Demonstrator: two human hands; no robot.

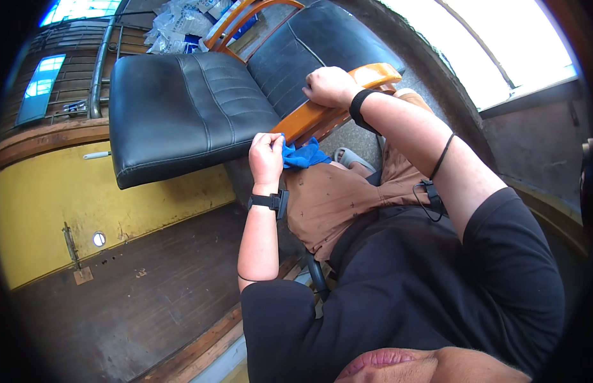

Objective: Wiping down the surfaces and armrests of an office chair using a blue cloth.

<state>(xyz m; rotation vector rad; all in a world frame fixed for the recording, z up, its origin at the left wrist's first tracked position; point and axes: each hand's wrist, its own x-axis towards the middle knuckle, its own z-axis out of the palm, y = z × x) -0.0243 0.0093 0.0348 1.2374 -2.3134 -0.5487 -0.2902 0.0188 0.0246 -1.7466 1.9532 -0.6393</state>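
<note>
A black padded chair [181, 105] with orange-brown wooden arms is in front of me. Close to the near end of its wooden armrest [303, 122], my left hand [266, 158] pinches a crumpled blue cloth [304, 155], which hangs over my lap beside the wood. My right hand [331, 87] is closed farther along the same armrest, against the black cushion. Its curled fingers face away, so whatever is in them is hidden. Dark bands circle both wrists.
Clear plastic bags [181, 29] lie behind the chair. Left of it are a metal rack [98, 70], a white-handled tool [97, 155] and a yellow panel [47, 204] above a dark wooden board [150, 287]. A grey slipper [352, 158] shows below the armrest.
</note>
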